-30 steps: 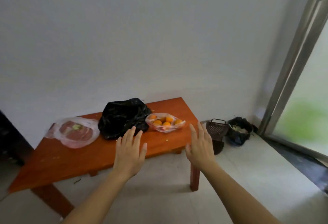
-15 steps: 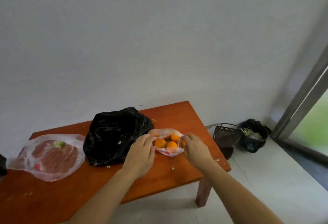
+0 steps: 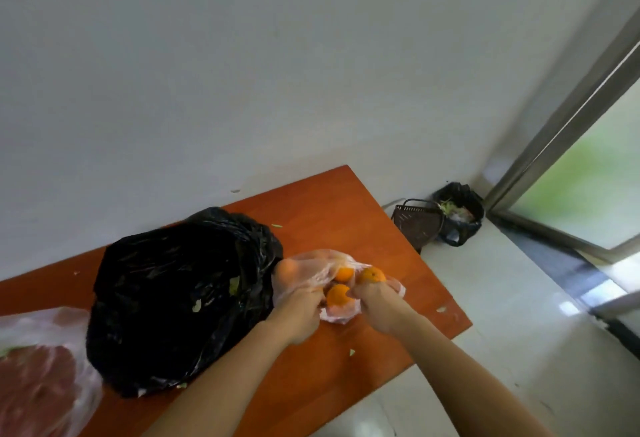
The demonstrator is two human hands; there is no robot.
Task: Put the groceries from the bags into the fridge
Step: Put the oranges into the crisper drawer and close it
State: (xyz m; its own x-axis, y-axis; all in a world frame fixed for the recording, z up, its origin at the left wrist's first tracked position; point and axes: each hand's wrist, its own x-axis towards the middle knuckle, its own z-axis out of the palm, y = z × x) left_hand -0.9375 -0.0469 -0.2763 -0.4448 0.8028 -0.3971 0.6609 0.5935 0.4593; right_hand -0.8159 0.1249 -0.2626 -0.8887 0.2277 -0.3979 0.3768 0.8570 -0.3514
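— What are the hands holding?
— The left hand [image 3: 298, 312] and right hand [image 3: 377, 305] each pinch the orange bag [image 3: 311, 270], its mouth spread between them.
— Where is it?
— Near the right edge of the tabletop [image 3: 346, 221], oranges [image 3: 337, 295] inside. The black bag [image 3: 183, 298] lies just left; the meat bag [image 3: 38, 374] is at the left edge.

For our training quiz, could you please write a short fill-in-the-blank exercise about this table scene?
Both the left hand and the right hand grip a clear bag of ____.
The big bag beside it on the table is ____.
The other clear bag, at the left edge, holds red ____.
The bin stands on the ____.
Missing words: oranges; black; meat; floor.
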